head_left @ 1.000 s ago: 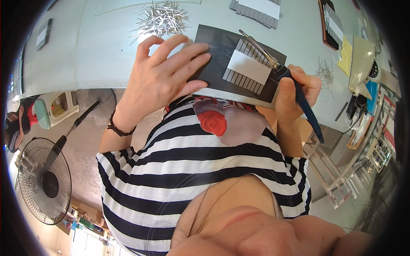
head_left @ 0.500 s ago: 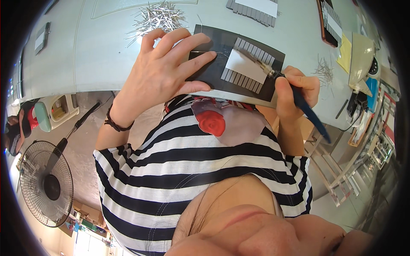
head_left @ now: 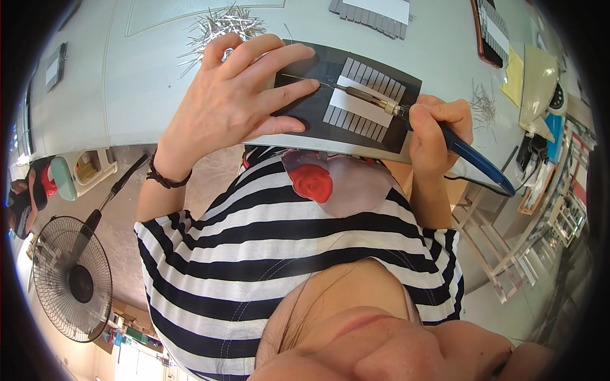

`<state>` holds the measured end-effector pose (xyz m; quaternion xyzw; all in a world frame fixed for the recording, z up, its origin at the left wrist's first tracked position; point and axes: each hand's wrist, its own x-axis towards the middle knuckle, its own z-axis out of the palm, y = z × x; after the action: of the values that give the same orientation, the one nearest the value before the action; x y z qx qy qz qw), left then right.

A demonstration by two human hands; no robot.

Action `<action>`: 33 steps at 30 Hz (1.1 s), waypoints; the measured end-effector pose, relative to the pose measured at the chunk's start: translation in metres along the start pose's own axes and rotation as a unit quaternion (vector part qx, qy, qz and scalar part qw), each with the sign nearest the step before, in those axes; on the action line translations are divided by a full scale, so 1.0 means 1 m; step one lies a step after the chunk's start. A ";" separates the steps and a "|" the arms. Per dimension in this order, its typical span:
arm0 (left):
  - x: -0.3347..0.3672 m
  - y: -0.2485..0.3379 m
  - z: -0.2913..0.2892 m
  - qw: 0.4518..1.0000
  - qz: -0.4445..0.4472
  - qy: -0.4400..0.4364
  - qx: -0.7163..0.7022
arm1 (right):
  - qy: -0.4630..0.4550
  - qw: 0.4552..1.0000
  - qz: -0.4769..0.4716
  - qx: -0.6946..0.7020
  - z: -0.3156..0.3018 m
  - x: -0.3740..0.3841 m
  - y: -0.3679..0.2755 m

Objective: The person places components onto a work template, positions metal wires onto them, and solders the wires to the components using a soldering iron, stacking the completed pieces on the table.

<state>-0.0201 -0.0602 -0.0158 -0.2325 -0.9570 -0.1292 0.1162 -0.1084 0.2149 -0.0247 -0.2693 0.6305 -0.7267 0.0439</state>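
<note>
A soldering iron (head_left: 475, 156) with a dark blue handle is gripped in my right hand (head_left: 438, 132), fingers wrapped round it. Its metal barrel points left across a white paper strip (head_left: 346, 103), and the tip ends close to my left fingertip. My left hand (head_left: 232, 98) lies spread out with its fingers apart. One fingertip presses near a thin metal wire (head_left: 293, 77) on the black mat (head_left: 410, 92). Grey flat pieces (head_left: 373, 77) sit in a row on the mat, with the white strip across their middle.
Behind my left hand lies a heap of thin metal pins (head_left: 232, 24); a smaller scatter (head_left: 483, 101) is at the right. Another row of grey pieces (head_left: 375, 19) is at the far side. A phone-like object (head_left: 486, 38) and yellow paper (head_left: 512, 82) lie right. A fan (head_left: 79, 282) stands left.
The iron's tip has swung down and left, now sharp over the white strip and close to my left fingertip. Its handle end has moved right. My left hand stays nearly in place.
</note>
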 end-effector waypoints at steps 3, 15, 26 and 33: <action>0.002 -0.001 -0.001 1.000 0.010 -0.012 0.001 | -0.013 1.000 -0.001 -0.005 -0.003 0.001 0.000; 0.004 -0.001 0.001 1.000 0.013 -0.002 0.003 | -0.022 1.000 -0.013 0.000 -0.004 0.001 0.003; 0.002 -0.002 0.001 1.000 0.016 0.000 0.000 | -0.023 1.000 -0.006 -0.005 0.000 0.001 0.003; 0.002 -0.003 0.001 1.000 0.016 0.000 -0.006 | -0.022 1.000 -0.008 -0.003 0.000 0.001 0.004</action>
<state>-0.0235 -0.0618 -0.0165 -0.2482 -0.9523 -0.1333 0.1173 -0.1100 0.2135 -0.0284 -0.2899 0.6292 -0.7193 0.0513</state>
